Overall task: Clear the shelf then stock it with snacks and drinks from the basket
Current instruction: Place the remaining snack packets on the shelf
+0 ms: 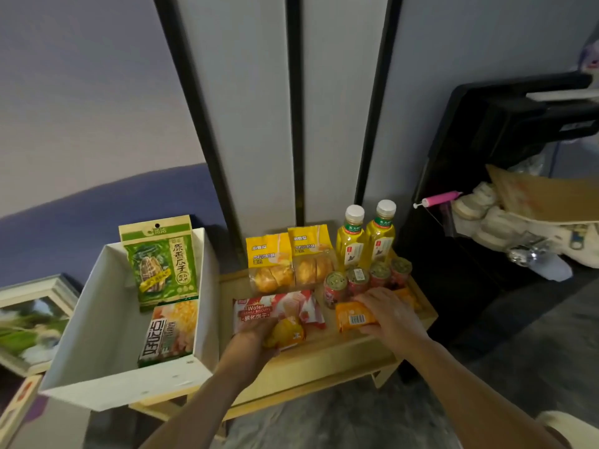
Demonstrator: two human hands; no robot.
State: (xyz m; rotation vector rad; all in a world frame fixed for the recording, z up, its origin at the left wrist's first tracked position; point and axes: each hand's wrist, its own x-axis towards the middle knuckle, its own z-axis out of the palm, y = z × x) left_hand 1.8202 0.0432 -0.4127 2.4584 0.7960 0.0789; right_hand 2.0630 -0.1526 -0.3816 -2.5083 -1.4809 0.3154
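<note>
The low wooden shelf [327, 361] carries two yellow bread packs [270, 264], two yellow drink bottles [351, 239], several small red cans [335, 285] and a red wafer pack [259, 311]. My left hand [251, 335] holds a yellow snack pack [287, 332] at the shelf's front. My right hand [390, 314] grips an orange packet [353, 315] with a barcode, in front of the cans. The white basket [97, 322] at the left holds a green sunflower seed bag [160, 260] and another snack bag [170, 332].
Framed pictures [30, 319] lie on the floor at the far left. A black stand [486, 157] with a cardboard box [544, 196] and clutter stands at the right. Wall panels with black strips rise behind the shelf. Grey floor lies below.
</note>
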